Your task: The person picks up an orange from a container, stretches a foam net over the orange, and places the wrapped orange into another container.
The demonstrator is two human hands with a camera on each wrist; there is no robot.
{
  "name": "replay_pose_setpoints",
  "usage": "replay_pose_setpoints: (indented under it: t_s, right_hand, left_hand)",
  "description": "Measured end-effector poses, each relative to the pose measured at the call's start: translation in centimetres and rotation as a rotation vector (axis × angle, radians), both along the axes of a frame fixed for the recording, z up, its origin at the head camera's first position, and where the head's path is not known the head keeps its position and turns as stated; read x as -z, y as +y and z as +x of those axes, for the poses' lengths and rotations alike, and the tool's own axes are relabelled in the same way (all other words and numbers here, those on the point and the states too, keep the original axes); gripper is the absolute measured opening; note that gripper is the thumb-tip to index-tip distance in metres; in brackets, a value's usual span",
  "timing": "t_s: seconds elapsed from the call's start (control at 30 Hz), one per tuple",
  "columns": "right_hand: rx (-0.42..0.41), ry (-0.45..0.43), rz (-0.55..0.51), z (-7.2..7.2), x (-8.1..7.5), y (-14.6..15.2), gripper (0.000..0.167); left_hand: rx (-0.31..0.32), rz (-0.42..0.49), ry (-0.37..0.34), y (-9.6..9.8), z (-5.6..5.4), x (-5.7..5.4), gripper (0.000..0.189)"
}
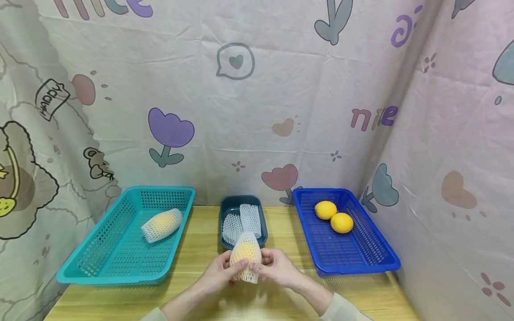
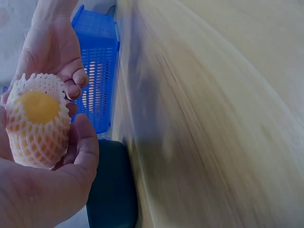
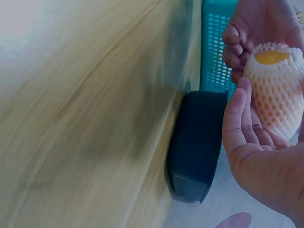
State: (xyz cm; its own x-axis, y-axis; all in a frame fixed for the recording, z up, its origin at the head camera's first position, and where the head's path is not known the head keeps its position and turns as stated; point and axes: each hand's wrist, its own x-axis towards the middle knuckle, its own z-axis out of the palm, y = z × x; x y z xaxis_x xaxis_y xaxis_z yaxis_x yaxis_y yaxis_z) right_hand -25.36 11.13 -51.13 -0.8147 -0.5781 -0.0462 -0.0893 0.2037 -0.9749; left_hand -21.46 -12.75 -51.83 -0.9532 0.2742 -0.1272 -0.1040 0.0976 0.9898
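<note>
A lemon inside a white foam net sleeve is held between both hands, above the wooden table. The left hand grips it from the left, thumb on the near side and fingers behind. From the right, the right hand grips it the same way. Yellow fruit shows through the mesh and at the sleeve's open end in both wrist views. Just beyond the hands stands a small dark teal bin with white foam net sleeves in it. The netted lemon hides part of the bin's near side.
On the left, a turquoise basket holds one netted yellow fruit. To the right is a blue basket with two bare lemons. Printed cloth hangs behind the wooden table and along both sides.
</note>
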Motion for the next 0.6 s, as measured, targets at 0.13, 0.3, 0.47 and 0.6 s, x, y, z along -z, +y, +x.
replay_pose_setpoints:
  t_s: [0.13, 0.3, 0.47, 0.6]
  right_hand:
    - [-0.007, 0.003, 0.002, 0.4, -0.6, -0.1, 0.042]
    - [-0.026, 0.003, 0.004, 0.9, -1.5, -0.3, 0.045]
    - [-0.033, 0.022, 0.009, 1.0, -2.3, -0.4, 0.046]
    - [-0.035, 0.042, 0.011, 1.0, -2.6, -0.3, 0.05]
  left_hand:
    - [-0.005, 0.08, -0.029, 0.2, 0.3, -0.4, 0.066]
    - [-0.032, 0.129, -0.048, 0.2, 0.4, -1.2, 0.067]
    - [-0.048, 0.117, -0.041, 0.2, 0.4, -1.8, 0.068]
    - [-0.066, 0.131, -0.059, 0.2, 0.4, -1.9, 0.071]
